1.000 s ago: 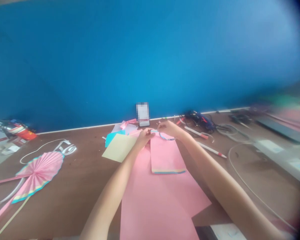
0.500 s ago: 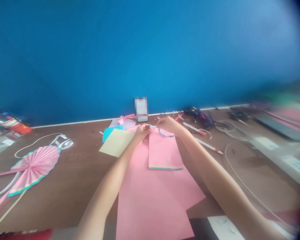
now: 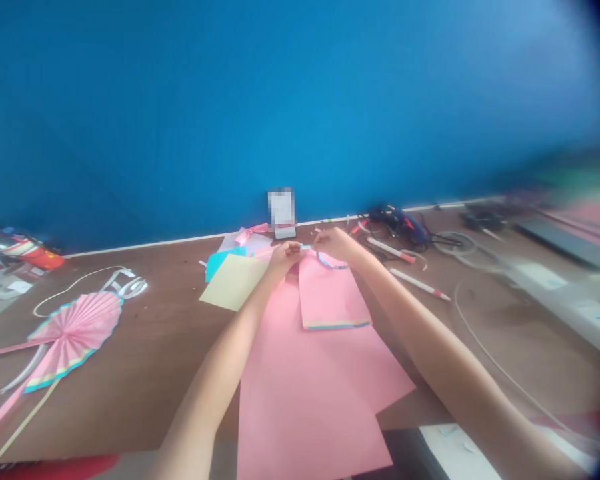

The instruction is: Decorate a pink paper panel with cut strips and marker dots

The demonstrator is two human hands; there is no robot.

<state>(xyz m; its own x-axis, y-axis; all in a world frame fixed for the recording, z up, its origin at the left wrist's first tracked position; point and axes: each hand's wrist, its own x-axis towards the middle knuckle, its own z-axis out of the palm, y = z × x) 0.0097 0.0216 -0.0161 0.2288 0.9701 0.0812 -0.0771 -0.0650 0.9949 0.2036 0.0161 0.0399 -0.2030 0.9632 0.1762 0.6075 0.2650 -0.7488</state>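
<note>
Here we are at the middle of the brown table (image 3: 130, 400), and a thin paper strip (image 3: 306, 247) is stretched between the fingertips: the left hand (image 3: 285, 260) pinches one end, the right hand (image 3: 333, 245) grips the other, both closed tight on it. Just below the right hand, a striped paper loop (image 3: 333, 262) curls over a pink paper panel (image 3: 333, 297) with a rainbow-coloured lower edge, and that panel lies on a big pink sheet (image 3: 300, 400). To the left, a pale yellow card (image 3: 234, 283) overlaps a cyan sheet (image 3: 217, 265), with a pink paper bow (image 3: 251, 233) beyond. Further left sits a pleated pink paper fan (image 3: 75, 333) on long strips. Over on the right, a red-tipped white marker (image 3: 419, 285) lies near a dark tangle of cables (image 3: 400, 223), all against the blue wall (image 3: 280, 100).
</note>
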